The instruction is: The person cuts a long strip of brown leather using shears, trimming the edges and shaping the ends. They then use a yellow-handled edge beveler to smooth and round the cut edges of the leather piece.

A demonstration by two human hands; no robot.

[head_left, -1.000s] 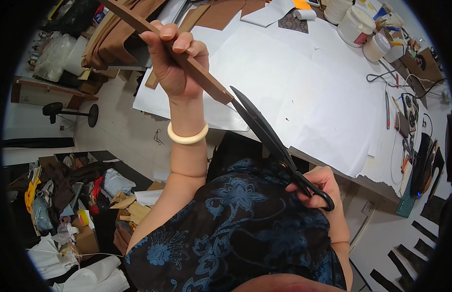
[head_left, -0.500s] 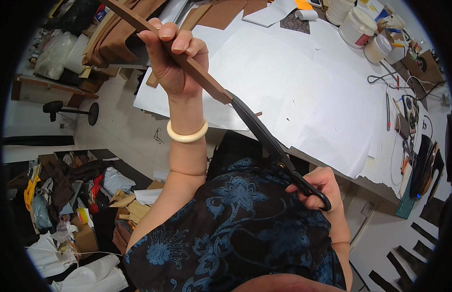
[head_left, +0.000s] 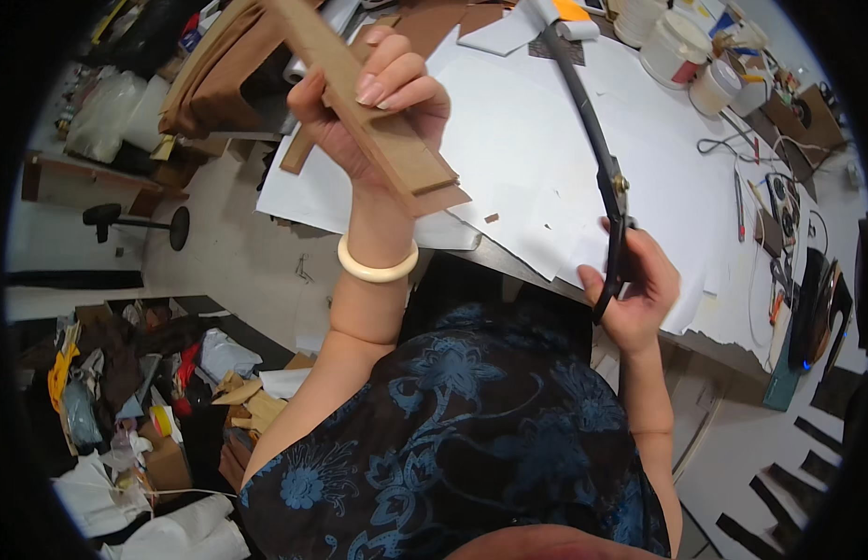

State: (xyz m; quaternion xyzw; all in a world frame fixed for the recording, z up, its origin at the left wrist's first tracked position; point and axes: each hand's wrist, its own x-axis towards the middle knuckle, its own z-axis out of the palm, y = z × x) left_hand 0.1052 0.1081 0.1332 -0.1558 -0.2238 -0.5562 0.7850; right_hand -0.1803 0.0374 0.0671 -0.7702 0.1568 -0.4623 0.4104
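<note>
the left hand (head_left: 373, 103) is closed tight round a long brown strip (head_left: 378, 121) of what looks like stiff leather or card, thumb and curled fingers wrapped across its width, and the right hand (head_left: 635, 289) has its fingers through the handles of a pair of black scissors (head_left: 602, 173), gripping them firmly; whether the blades are parted cannot be told, since they show nearly edge-on as one thin dark line. the far end of the strip runs off the upper edge of the picture, and part of it is covered by the fingers, so its full length stays hidden; its cut near end sticks out just below the hand, over the table's front edge. the strip's long axis slants from upper left down to lower right. the scissors point up and away from the body, tips toward the far side of the table, handles low near the chest. the strip and the scissors are apart. the left forearm rises upright with a cream bangle (head_left: 378, 266) at the wrist; the right forearm comes up from the lower edge, wrist bent inward. beneath both lies a table covered with white paper sheets (head_left: 536, 159), with white tubs (head_left: 677, 47) at its far corner
</note>
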